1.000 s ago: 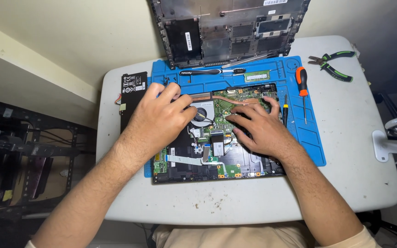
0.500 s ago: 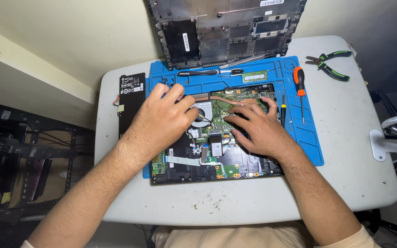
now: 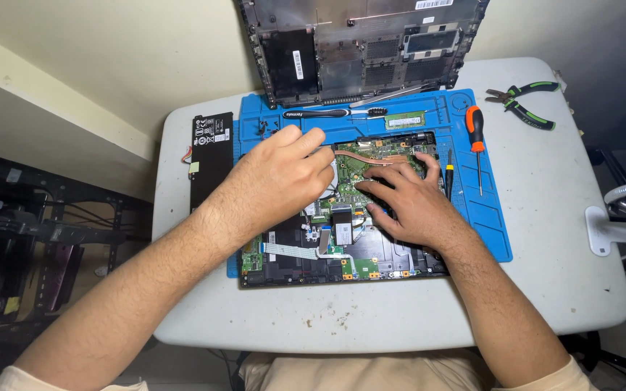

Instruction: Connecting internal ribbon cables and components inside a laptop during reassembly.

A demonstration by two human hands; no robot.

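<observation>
Head view: opened laptop (image 3: 342, 253) on blue mat (image 3: 483, 217), mid-table. Left hand (image 3: 273, 181) curled, knuckles bent, on the board's upper left. Right hand (image 3: 407, 203) flat, fingers spread, pressing on the motherboard (image 3: 360, 163). Nothing gripped. Screwdriver (image 3: 476, 137) just right.

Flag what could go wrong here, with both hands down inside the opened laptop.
1. Both the left hand and the right hand press bare on the exposed green circuit board; static or pressure might harm it.
2. The white ribbon cable lies loose beside the left forearm and could snag.
3. The black screwdriver lies close beside the right hand's fingers; a nudge could roll it onto the board.
</observation>
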